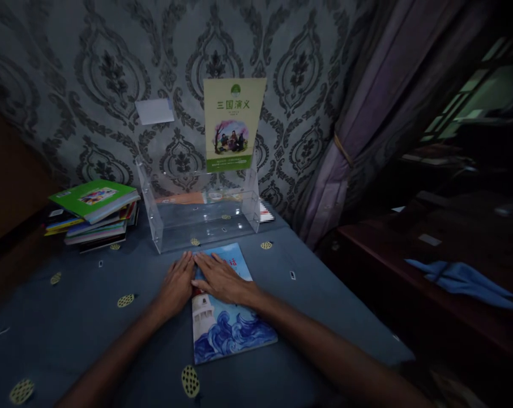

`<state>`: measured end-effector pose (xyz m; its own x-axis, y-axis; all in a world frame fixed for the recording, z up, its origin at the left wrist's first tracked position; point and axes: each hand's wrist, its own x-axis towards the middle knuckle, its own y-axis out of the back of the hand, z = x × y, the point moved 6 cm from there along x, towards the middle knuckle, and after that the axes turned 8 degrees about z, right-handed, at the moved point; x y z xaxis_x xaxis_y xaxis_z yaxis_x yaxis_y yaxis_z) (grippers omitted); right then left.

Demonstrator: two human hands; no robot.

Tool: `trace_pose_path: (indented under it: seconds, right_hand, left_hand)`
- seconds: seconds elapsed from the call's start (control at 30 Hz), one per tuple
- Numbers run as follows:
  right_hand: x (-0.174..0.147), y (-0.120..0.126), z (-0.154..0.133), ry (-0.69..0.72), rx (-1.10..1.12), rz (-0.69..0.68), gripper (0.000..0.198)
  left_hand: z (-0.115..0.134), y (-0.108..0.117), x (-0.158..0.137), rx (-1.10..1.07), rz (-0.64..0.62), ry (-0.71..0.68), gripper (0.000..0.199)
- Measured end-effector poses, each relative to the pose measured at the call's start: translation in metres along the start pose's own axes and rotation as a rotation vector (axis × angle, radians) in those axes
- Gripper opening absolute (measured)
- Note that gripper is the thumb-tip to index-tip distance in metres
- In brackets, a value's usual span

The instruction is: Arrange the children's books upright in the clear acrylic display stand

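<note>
A blue paperback book with a lighthouse and curling waves on its cover lies flat on the cloth-covered table. My right hand rests palm down across the book's upper part, fingers stretched out, and covers some of the title. Along the book's left edge lies my left hand, also flat, its fingertips beside those of my right hand. Neither hand grips anything. Just beyond the book stands a clear acrylic rack. A pale book with a green band stands upright in the rack's upper part.
Left of the rack, a messy stack of books has a green book on top. A patterned wall rises behind the rack. The table's right edge slopes away past a tied purple curtain. Blue cloth lies farther right.
</note>
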<state>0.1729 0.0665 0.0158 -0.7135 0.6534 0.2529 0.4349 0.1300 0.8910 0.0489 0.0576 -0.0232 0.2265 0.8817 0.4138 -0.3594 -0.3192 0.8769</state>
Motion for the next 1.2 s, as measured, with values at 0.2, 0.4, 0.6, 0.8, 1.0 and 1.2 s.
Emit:
trace_pose_path:
  seconds: [0.2,0.4,0.6,0.8,1.0,1.2]
  right_hand:
    - [-0.017,0.014,0.039,-0.094,-0.087,0.044,0.06]
    - [-0.042,0.029,0.092,-0.195,0.039,0.115,0.055]
    - [-0.046,0.039,0.11,-0.266,0.32,0.201,0.063]
    - [-0.044,0.044,0.112,-0.31,0.435,0.221,0.067]
    - [-0.041,0.039,0.115,-0.275,0.412,0.214,0.069]
    - [-0.041,0.033,0.114,-0.226,0.322,0.205,0.066]
  left_hand:
    - [0.003,0.0,0.003,0.07,-0.009,-0.019,0.046]
    - [0.005,0.003,0.005,0.117,-0.038,-0.012,0.048]
    - [0.005,-0.001,0.017,0.151,-0.214,-0.066,0.063]
    - [0.037,-0.012,0.043,0.101,-0.427,-0.273,0.078]
    - [0.097,-0.018,0.039,-0.004,-0.519,-0.56,0.08]
    - [0.139,-0.006,0.006,-0.131,-0.566,-0.742,0.079]
